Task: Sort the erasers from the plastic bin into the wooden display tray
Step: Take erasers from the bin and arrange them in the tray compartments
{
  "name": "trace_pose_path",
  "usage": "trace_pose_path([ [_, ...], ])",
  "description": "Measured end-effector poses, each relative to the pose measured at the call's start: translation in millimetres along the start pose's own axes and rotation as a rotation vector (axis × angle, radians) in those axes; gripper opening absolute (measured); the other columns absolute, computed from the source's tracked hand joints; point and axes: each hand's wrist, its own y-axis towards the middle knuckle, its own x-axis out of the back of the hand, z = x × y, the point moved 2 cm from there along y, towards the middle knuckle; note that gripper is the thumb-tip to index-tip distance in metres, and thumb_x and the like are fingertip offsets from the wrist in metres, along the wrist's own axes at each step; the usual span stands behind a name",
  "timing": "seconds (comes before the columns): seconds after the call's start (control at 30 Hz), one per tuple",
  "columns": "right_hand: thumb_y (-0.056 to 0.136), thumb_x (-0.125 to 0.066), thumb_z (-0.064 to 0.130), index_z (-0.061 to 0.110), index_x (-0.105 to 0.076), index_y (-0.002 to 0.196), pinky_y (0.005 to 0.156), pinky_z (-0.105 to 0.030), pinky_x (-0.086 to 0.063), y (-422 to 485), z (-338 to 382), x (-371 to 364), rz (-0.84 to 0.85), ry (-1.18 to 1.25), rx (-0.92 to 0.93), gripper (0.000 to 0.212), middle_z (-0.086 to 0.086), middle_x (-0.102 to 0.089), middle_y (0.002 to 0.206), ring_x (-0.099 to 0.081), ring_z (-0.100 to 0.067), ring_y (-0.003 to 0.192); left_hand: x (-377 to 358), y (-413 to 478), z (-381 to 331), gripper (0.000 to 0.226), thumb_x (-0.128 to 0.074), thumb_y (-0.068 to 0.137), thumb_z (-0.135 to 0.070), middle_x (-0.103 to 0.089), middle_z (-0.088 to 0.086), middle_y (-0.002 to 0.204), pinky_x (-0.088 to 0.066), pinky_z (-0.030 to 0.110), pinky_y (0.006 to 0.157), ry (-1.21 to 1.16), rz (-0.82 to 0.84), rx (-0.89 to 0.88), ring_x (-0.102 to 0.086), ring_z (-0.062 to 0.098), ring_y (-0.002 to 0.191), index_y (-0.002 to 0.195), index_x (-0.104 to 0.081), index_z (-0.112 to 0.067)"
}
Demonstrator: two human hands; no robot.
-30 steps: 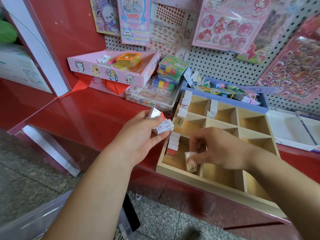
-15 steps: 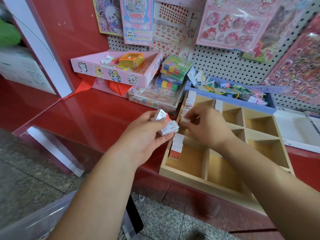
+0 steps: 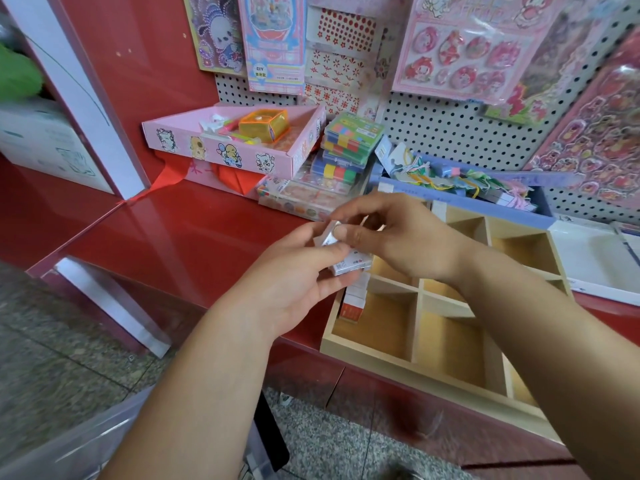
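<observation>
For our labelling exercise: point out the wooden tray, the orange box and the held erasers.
wooden tray (image 3: 381,362): head view, front wall.
orange box (image 3: 262,120): head view, top face.
held erasers (image 3: 350,265): head view, lower eraser's label.

Erasers in hand, above left side of wooden tray

A small stack of erasers (image 3: 349,264), white w/ printed sleeves, sits in the left hand (image 3: 294,282), just over the left edge of the wooden display tray (image 3: 377,353). The right hand (image 3: 401,237) pinches the top eraser (image 3: 327,236), which is tilted. The tray is light wood w/ square compartments and lies flat. A row of erasers (image 3: 354,299), white w/ red ends, stands along the left wall of the front-left compartment. The plastic bin (image 3: 69,441), translucent, is at bottom left, well apart from the tray; its contents can't be seen.
</observation>
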Motion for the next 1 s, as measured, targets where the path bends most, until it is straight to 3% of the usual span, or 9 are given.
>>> trace_pose_path([
  [0.13,0.098,-0.066,0.017,0.013,-0.072,0.096,0.063,-0.023,-0.047,-1,-6,-2,0.01,0.221,-0.073,0.008,0.001,-0.069,0.079,-0.058,-0.01,0.07,1,-1,0,0.028,-0.059,0.096,0.008,-0.074,0.016,0.113,-0.063,0.034,0.083,0.027,-0.006,-0.01,-0.076,0.026,0.1,0.12,-0.066,-0.006],
  [0.27,0.1,-0.061,0.015,0.012,-0.067,0.09,0.059,-0.024,-0.048,-13,-19,10,-0.239,0.578,-0.202,0.012,0.002,-0.068,0.076,-0.062,-0.013,0.071,2,0,0,0.035,-0.057,0.094,0.014,-0.074,0.019,0.114,-0.063,0.034,0.081,0.012,-0.052,-0.029,-0.075,0.029,0.1,0.119,-0.067,-0.008],
  [0.37,0.099,-0.064,0.018,0.01,-0.069,0.096,0.064,-0.027,-0.053,-32,-50,43,-0.523,0.373,-0.257,0.01,0.0,-0.07,0.08,-0.064,-0.012,0.069,3,1,-1,0.035,-0.057,0.094,0.015,-0.072,0.02,0.116,-0.063,0.035,0.082,-0.007,-0.073,-0.029,-0.075,0.03,0.101,0.12,-0.066,-0.007],
  [0.47,0.098,-0.066,0.021,0.015,-0.069,0.102,0.07,-0.035,-0.058,-50,-84,74,-0.645,0.016,-0.365,0.007,0.002,-0.071,0.078,-0.068,-0.017,0.069,-1,3,-2,0.041,-0.054,0.092,0.018,-0.072,0.022,0.116,-0.063,0.037,0.085,-0.061,-0.074,-0.034,-0.075,0.033,0.102,0.123,-0.065,-0.006],
  [0.6,0.096,-0.067,0.024,0.021,-0.065,0.1,0.066,-0.024,-0.047,-49,-102,84,-0.533,-0.335,-0.371,0.006,0.004,-0.069,0.087,-0.065,-0.016,0.08,-9,5,1,0.042,-0.053,0.092,0.02,-0.071,0.021,0.117,-0.063,0.037,0.085,-0.061,-0.048,-0.034,-0.075,0.034,0.101,0.12,-0.066,-0.008],
  [0.7,0.095,-0.068,0.024,0.021,-0.065,0.096,0.072,-0.029,-0.05,-37,-104,83,-0.476,-0.366,-0.321,0.004,0.005,-0.068,0.086,-0.066,-0.019,0.082,-15,5,4,0.04,-0.055,0.091,0.019,-0.072,0.02,0.117,-0.061,0.036,0.085,-0.04,-0.024,-0.032,-0.075,0.033,0.101,0.114,-0.068,-0.011],
  [1.0,0.092,-0.073,0.027,0.025,-0.067,0.09,0.06,-0.021,-0.041,-25,-114,72,-0.369,-0.467,-0.374,0.006,0.008,-0.063,0.085,-0.06,-0.011,0.08,-21,11,8,0.036,-0.056,0.092,0.017,-0.073,0.021,0.115,-0.063,0.034,0.081,-0.022,0.014,-0.021,-0.074,0.032,0.103,0.115,-0.066,-0.009],
])
